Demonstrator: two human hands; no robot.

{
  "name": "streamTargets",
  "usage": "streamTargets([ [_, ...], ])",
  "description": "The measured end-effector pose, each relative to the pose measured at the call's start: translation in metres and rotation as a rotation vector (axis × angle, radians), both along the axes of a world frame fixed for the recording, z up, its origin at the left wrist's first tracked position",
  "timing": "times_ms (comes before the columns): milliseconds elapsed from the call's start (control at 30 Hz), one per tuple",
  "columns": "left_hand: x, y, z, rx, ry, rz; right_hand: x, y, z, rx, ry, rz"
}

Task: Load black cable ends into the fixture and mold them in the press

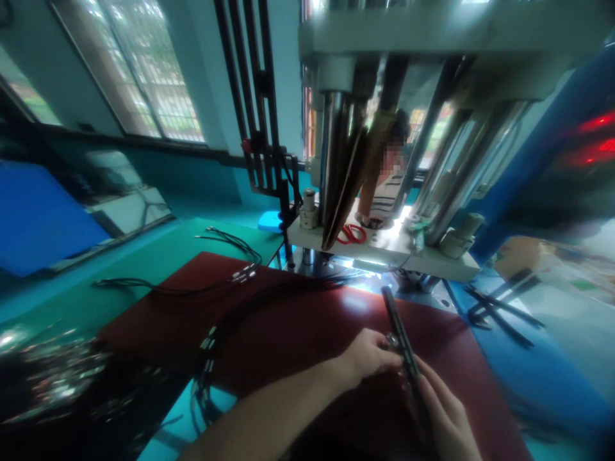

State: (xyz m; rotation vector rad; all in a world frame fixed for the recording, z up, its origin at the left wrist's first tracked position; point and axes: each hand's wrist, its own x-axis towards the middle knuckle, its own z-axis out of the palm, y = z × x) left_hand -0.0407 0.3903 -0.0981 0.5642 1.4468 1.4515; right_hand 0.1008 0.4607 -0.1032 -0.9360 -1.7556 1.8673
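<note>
My right hand [444, 403] is wrapped along a long, narrow dark bar [406, 352], which slants up and away from me over the dark red tabletop. On the bar's left side, my left hand [368, 355] is closed, with thumb and fingertips pressed together. A small shiny metal piece [393, 341] shows at those fingertips, touching or very near the bar; its exact kind is too blurred to tell. To the left, black cables [254, 294] with silver connectors [207, 349] run across the table towards the machine.
A press-like machine [384, 246] with steel columns stands ahead, red-handled scissors [352, 234] on its plate. Behind it is a person in a striped top [388, 195]. Dark strips [504, 307] lie at right; a shiny dark heap [62, 378] fills the lower left.
</note>
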Motion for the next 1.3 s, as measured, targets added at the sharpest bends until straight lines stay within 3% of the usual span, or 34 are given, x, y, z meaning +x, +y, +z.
streamTargets([
  [167, 0.002, 0.006, -0.008, 0.021, 0.003, 0.025, 0.001, 0.006, -0.008, 0.064, -0.041, 0.048],
  [333, 0.001, 0.007, -0.016, 0.057, 0.167, 0.077, 0.001, 0.014, -0.022, 0.101, -0.031, 0.122],
  [467, -0.006, 0.001, -0.011, 0.057, 0.195, 0.052, 0.0, 0.011, -0.017, 0.075, -0.015, 0.067],
  [633, -0.014, -0.001, 0.002, -0.025, 0.017, 0.104, 0.0, 0.001, -0.002, 0.057, -0.003, -0.023],
  [800, -0.011, -0.002, 0.012, -0.102, -0.073, 0.011, 0.001, 0.0, -0.001, 0.034, 0.007, -0.001],
  [1033, -0.014, -0.003, 0.008, -0.001, -0.193, -0.014, 0.003, 0.01, -0.005, 0.073, -0.06, 0.12],
  [1167, -0.011, 0.001, 0.002, 0.021, -0.116, 0.073, 0.001, 0.006, -0.006, 0.082, -0.046, 0.086],
  [1300, -0.006, 0.002, -0.007, 0.075, 0.129, 0.17, -0.002, 0.002, -0.005, 0.078, -0.035, 0.085],
])
